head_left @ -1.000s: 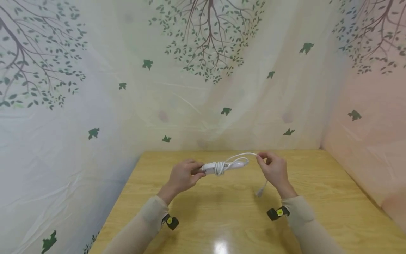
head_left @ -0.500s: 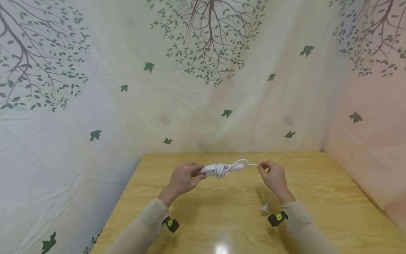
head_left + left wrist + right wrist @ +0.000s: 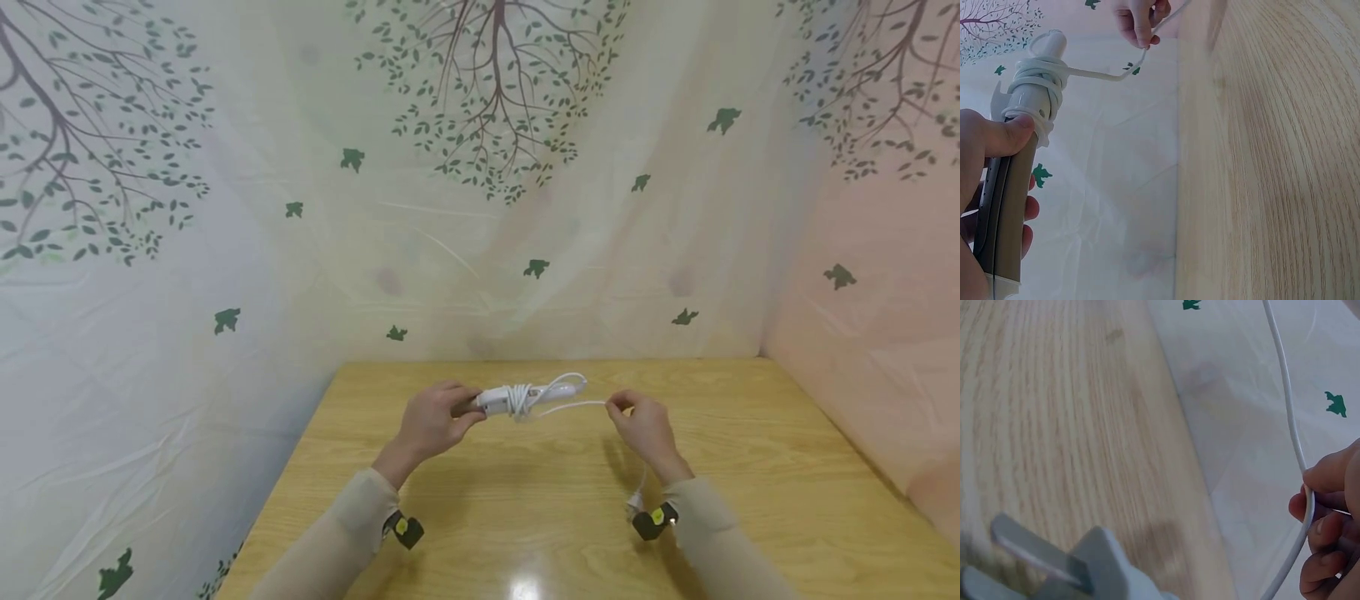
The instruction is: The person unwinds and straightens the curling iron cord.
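My left hand (image 3: pixel 438 417) grips a hair-styling iron (image 3: pixel 1013 200) round its brown and black barrel, thumb near the white handle (image 3: pixel 1030 100). The iron is held above the table, handle pointing right. Several turns of white cord (image 3: pixel 1038 78) wrap the handle, and a loop stands out at its end. My right hand (image 3: pixel 645 425) pinches the cord's free length (image 3: pixel 1288 394) between thumb and fingertips, to the right of the handle. Below that hand hangs the two-pin plug (image 3: pixel 634 503), its prongs (image 3: pixel 1041 550) large and close in the right wrist view.
A wooden table (image 3: pixel 525 508) lies under both hands. Pale hanging sheets (image 3: pixel 450 250) printed with trees and green leaves close off the back and both sides. Each wrist wears a small black camera (image 3: pixel 405 529).
My right hand has drawn the cord down from above the handle to its near side, and the dangling plug has dropped lower with it. The left hand keeps its hold on the iron.
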`<control>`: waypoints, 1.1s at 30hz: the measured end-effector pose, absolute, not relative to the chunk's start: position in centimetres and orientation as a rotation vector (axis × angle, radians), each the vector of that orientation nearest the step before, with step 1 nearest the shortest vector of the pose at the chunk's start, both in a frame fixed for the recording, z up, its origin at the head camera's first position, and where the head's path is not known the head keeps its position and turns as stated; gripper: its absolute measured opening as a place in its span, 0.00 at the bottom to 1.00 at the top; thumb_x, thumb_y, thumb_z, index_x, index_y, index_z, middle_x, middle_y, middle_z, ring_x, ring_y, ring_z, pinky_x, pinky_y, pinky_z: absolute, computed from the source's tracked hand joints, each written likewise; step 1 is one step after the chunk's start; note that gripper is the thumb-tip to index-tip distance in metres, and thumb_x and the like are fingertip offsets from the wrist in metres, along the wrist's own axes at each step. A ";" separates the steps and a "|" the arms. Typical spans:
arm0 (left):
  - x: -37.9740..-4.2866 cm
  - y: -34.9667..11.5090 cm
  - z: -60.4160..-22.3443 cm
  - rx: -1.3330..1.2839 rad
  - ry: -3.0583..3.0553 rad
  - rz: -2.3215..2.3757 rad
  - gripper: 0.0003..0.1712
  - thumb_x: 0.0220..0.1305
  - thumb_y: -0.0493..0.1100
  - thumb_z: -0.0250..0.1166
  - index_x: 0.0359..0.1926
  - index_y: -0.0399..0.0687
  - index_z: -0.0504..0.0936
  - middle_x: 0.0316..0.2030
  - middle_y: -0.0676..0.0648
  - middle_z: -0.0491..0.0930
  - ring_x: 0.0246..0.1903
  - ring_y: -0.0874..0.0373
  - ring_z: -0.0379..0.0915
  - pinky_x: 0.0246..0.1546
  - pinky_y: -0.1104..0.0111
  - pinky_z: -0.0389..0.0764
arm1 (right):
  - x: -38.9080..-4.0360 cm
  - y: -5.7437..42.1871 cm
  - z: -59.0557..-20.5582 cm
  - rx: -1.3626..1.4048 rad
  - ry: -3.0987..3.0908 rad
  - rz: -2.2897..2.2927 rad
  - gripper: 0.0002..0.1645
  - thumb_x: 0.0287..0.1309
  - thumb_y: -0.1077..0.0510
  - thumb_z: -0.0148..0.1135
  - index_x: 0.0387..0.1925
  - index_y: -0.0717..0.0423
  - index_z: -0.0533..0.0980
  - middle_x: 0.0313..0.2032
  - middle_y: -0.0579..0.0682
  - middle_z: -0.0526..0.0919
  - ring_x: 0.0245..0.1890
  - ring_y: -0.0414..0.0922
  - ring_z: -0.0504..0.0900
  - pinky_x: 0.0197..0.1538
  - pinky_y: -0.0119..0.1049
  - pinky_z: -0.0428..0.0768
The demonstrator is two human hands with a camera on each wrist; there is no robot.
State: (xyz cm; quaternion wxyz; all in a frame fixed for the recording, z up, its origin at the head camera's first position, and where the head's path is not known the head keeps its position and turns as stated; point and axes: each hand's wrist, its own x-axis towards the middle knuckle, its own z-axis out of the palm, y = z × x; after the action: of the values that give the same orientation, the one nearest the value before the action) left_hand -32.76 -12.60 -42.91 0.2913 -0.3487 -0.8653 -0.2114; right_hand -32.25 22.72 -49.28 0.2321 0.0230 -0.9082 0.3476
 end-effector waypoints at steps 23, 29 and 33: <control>-32.6 -12.7 -42.7 -0.922 -2.287 -0.607 0.17 0.50 0.50 0.77 0.41 0.51 0.88 0.29 0.55 0.83 0.23 0.67 0.74 0.22 0.75 0.74 | -31.6 21.7 -50.0 0.340 -2.628 0.859 0.06 0.58 0.61 0.65 0.36 0.59 0.83 0.35 0.51 0.87 0.29 0.41 0.78 0.35 0.38 0.76; -32.5 -12.7 -42.7 -0.926 -2.271 -0.622 0.17 0.49 0.49 0.77 0.41 0.50 0.88 0.29 0.55 0.83 0.22 0.67 0.73 0.21 0.76 0.72 | -31.3 20.9 -49.8 0.375 -2.537 0.943 0.06 0.58 0.60 0.67 0.36 0.59 0.84 0.33 0.49 0.87 0.25 0.35 0.72 0.29 0.29 0.71; -32.6 -12.6 -42.7 -0.931 -2.262 -0.609 0.17 0.49 0.50 0.77 0.40 0.51 0.88 0.28 0.56 0.82 0.21 0.69 0.71 0.20 0.77 0.70 | -31.0 20.1 -49.7 0.399 -2.485 1.066 0.07 0.58 0.59 0.67 0.37 0.58 0.84 0.33 0.48 0.86 0.22 0.34 0.70 0.26 0.29 0.70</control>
State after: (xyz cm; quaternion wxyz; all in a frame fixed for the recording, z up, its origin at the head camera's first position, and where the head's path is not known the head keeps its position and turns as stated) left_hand -32.57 -12.64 -42.75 0.3053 -0.3518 -0.8545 -0.2299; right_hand -31.00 20.07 -49.74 0.2029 0.1430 -0.8902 0.3820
